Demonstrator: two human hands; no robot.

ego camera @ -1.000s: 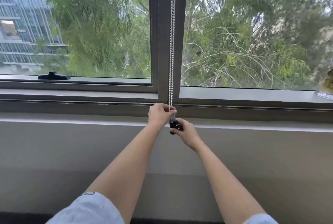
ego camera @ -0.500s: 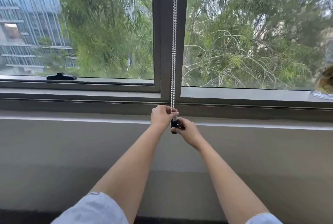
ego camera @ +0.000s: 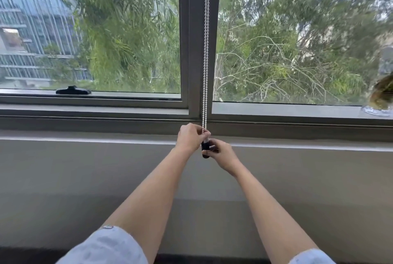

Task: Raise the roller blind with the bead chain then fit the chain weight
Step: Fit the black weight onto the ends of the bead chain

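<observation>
I see the bead chain [ego camera: 205,51] hanging straight down in front of the grey window mullion [ego camera: 194,40], its long axis vertical, both strands side by side. At its lower end, just below the window sill [ego camera: 106,113], my left hand [ego camera: 190,137] pinches the chain between thumb and fingertips. Directly under it sits the black chain weight [ego camera: 205,149], upright, long axis in line with the chain, top end pointing up at the beads. My right hand [ego camera: 221,154] is curled around the weight from the right, fingers closed on it. A black window latch [ego camera: 73,90] lies far left on the frame.
</observation>
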